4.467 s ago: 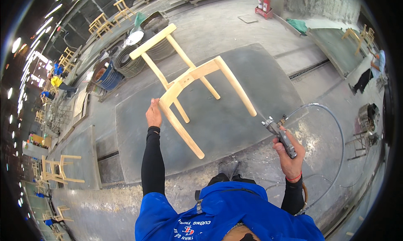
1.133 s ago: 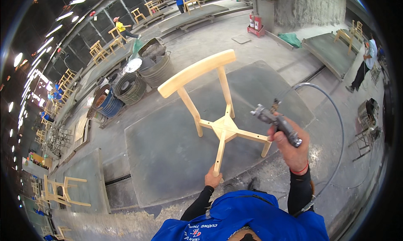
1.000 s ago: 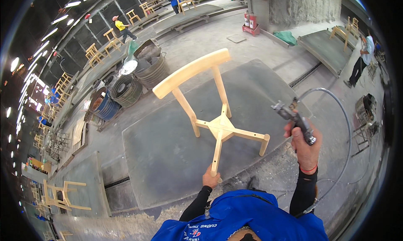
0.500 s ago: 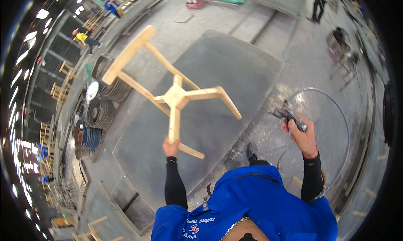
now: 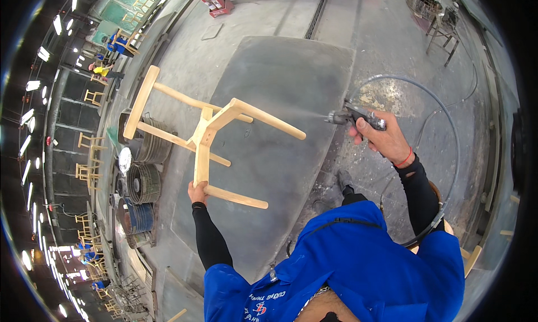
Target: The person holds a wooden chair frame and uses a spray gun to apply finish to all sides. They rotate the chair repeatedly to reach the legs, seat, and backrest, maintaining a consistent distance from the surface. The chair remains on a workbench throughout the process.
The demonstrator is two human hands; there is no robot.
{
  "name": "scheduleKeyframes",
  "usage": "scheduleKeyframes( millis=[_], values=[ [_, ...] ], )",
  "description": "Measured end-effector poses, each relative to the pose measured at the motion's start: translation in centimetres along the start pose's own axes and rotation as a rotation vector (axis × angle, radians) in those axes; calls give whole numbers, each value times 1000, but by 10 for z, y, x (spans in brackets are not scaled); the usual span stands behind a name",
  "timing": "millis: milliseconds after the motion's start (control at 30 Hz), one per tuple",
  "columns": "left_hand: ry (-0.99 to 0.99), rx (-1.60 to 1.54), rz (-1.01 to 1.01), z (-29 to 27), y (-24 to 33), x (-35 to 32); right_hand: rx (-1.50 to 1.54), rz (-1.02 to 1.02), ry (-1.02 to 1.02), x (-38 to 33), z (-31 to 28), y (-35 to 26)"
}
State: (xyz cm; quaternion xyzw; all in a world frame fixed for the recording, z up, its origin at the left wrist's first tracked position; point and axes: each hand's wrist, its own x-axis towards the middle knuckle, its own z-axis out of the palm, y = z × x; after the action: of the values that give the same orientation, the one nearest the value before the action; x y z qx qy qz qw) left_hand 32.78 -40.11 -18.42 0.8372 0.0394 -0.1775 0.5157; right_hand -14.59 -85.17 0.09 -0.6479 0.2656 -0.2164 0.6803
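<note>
A bare wooden chair frame (image 5: 204,132), with splayed legs and a long back rail, is held tilted above a large grey panel (image 5: 263,64). My left hand (image 5: 198,192) is wrapped round the near end of one of its bars, where a leg joins. In my right hand (image 5: 390,142) is a dark spray gun (image 5: 342,117), its nozzle turned left at the frame. Pale mist spreads from the nozzle toward the nearest leg. A grey hose (image 5: 455,137) loops from the gun round past my right forearm.
Dark drums (image 5: 144,183) and a blue drum (image 5: 136,216) stand left of the panel. At the far side is a red box (image 5: 220,7). A metal stand (image 5: 443,36) is at the far right. Co-workers, one in yellow (image 5: 102,71), are among chair frames at far left.
The chair frame has turned and moved left and down with my left hand. My right hand has brought the spray gun slightly left and up, and mist now leaves its nozzle.
</note>
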Motion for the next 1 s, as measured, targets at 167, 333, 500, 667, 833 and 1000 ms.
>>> scheduleKeyframes(
  millis=[167,333,500,667,833,1000],
  values=[
    [5,-60,-16,-1,-3,6,-110,303,135,-4,-43,44],
    [40,-109,-42,3,-1,5,-168,387,104,-9,-76,75],
    [125,-121,-26,10,3,6,-99,359,95,3,-81,63],
    [242,-30,22,14,-11,22,196,92,76,17,-65,11],
    [349,286,136,19,-18,37,208,11,-27,35,-65,-7],
    [429,532,350,36,2,12,-59,267,29,51,-87,52]
  ],
)
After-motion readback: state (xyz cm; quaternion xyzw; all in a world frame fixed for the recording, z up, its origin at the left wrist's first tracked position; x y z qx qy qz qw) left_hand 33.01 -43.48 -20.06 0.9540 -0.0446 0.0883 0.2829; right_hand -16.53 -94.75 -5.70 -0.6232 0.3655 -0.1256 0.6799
